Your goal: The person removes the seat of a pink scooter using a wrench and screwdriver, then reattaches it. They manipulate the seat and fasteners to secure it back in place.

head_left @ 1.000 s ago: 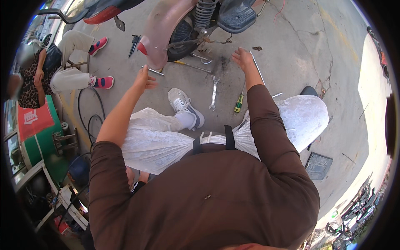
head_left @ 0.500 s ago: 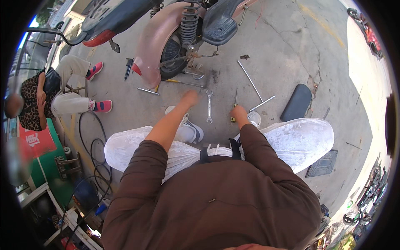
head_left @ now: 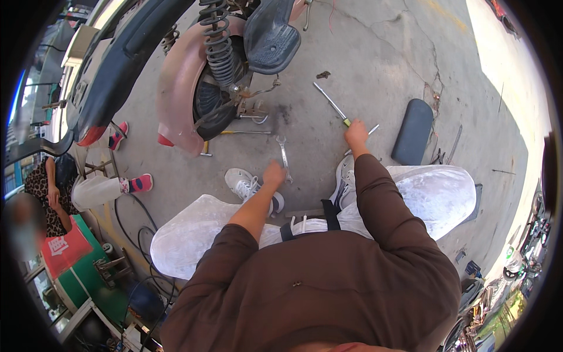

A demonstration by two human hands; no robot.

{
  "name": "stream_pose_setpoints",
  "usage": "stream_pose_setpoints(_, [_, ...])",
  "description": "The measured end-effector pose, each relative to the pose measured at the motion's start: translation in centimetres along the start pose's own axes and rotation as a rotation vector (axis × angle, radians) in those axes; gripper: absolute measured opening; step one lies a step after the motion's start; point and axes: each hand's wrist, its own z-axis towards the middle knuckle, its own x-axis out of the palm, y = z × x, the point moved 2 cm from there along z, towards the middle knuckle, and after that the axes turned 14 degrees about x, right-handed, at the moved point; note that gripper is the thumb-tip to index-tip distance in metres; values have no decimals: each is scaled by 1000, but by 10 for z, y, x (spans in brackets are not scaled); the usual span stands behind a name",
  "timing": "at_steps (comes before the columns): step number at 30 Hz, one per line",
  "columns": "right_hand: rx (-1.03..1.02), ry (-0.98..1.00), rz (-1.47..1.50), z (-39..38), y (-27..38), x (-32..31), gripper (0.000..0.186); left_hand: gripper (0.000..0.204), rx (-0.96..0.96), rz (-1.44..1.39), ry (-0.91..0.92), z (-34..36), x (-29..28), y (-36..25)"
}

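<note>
My right hand [head_left: 355,135] is closed around a screwdriver, with a bit of its yellow handle [head_left: 346,122] showing above the fist. It lies over a silver T-handle wrench [head_left: 329,100] on the concrete, so the two are hard to tell apart. My left hand [head_left: 274,174] has its fingers closed at the lower end of a silver open-end wrench [head_left: 284,154] between my shoes; the exact grip is partly hidden. Ahead and left stands the pink rear fender [head_left: 177,88] of a scooter, its wheel and coil spring [head_left: 217,47] bare.
A dark padded cushion [head_left: 413,132] rests to the right, with pliers [head_left: 438,156] nearby. A yellow-handled tool [head_left: 246,132] lies by the wheel. Someone in pale trousers [head_left: 97,192] sits at the left. Black hose [head_left: 141,208] coils beside my left knee.
My right hand has carried the screwdriver forward and right, over the T-handle wrench. My left hand has come back to the open-end wrench's lower end. The whole view has turned and shifted.
</note>
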Motion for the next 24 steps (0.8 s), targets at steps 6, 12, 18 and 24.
stream_pose_setpoints(6, [-92, -82, -47, 14, -7, 9, 24, 42, -58, 10, -24, 15, 2, -13])
stream_pose_setpoints(12, [-12, 72, 34, 12, 0, -11, 28, 31, -128, 34, 11, 17, -2, -24])
stream_pose_setpoints(18, [-146, 75, 296, 30, 8, 20, 41, 27, -153, 6, -86, 17, 3, -22])
stream_pose_setpoints(24, [-92, 122, 364, 1, 52, 21, 58, 28, -219, -84, -203, 13, 0, -10])
